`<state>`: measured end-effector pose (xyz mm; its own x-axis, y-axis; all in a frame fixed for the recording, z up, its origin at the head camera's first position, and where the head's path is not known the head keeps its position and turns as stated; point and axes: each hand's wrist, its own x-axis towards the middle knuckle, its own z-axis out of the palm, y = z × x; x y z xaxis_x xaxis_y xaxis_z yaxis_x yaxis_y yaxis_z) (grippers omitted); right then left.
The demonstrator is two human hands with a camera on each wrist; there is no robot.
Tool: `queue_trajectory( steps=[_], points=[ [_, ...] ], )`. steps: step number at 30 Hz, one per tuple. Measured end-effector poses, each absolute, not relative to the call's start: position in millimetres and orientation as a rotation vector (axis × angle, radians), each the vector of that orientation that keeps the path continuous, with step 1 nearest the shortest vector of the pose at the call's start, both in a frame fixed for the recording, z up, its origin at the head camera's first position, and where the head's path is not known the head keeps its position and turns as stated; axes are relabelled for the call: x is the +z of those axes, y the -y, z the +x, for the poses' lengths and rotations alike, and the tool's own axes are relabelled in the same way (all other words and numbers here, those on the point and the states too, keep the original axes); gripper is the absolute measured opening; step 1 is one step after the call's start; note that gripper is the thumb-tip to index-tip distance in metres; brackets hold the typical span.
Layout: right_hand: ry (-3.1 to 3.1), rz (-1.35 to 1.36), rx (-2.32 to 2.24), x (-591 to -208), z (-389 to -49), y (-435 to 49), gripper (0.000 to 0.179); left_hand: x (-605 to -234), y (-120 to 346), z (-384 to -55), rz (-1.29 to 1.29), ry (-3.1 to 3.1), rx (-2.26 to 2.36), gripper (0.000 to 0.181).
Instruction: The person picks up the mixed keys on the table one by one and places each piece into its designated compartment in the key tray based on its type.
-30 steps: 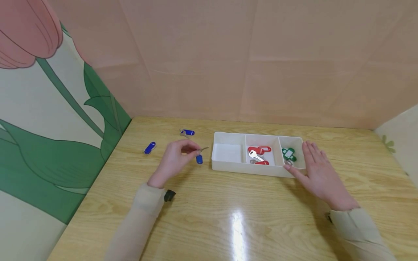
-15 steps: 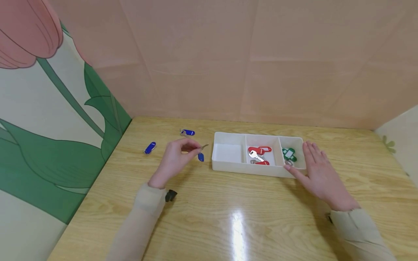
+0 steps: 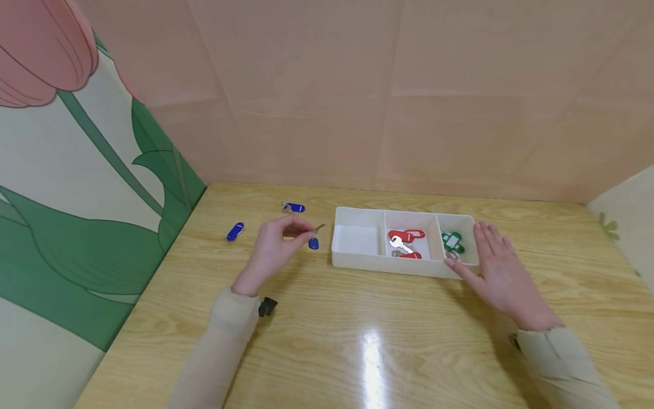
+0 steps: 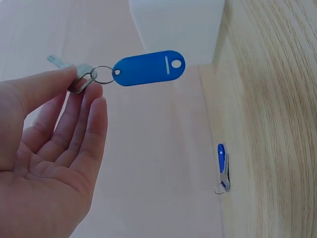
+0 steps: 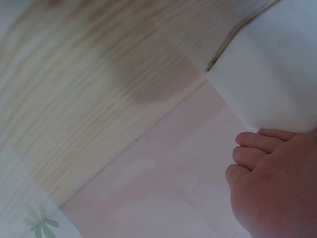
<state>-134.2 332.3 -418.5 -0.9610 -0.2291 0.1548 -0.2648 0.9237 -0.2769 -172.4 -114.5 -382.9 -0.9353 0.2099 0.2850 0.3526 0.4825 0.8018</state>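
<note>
My left hand (image 3: pixel 276 250) pinches a key (image 4: pixel 85 71) between thumb and fingertips, just left of the white divided box (image 3: pixel 388 268). From the key's ring hangs a blue key tag (image 4: pixel 148 68), clear of the table in the head view. My right hand (image 3: pixel 503 275) rests against the box's right end, fingers straight along the end wall and thumb at the front wall. Red key tags (image 3: pixel 401 234) with a silver key (image 3: pixel 397 242) lie in the middle compartment. Green key tags (image 3: pixel 453 242) fill part of the right one. Nothing lies in the left compartment.
Two more blue-tagged keys lie on the wooden table (image 3: pixel 317 341): one blue tag (image 3: pixel 294 208) behind my left hand, another blue tag (image 3: pixel 235 232) farther left. A pink wall covering (image 3: pixel 357 113) rises behind the table, and a flower-patterned panel (image 3: pixel 76 244) stands at the left.
The blue tag under my left hand has swung and turned, and now hangs slightly higher. The left hand has barely shifted. My right hand and the box have stayed in place.
</note>
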Motion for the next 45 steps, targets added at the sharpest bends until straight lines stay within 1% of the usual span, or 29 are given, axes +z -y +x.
queue_trajectory(
  steps=[45],
  points=[
    [2.948,0.384,0.441,-417.2,-134.0,-332.3,0.102,-379.0,110.9,-169.2,-0.505,2.575,-1.457,0.007]
  ],
)
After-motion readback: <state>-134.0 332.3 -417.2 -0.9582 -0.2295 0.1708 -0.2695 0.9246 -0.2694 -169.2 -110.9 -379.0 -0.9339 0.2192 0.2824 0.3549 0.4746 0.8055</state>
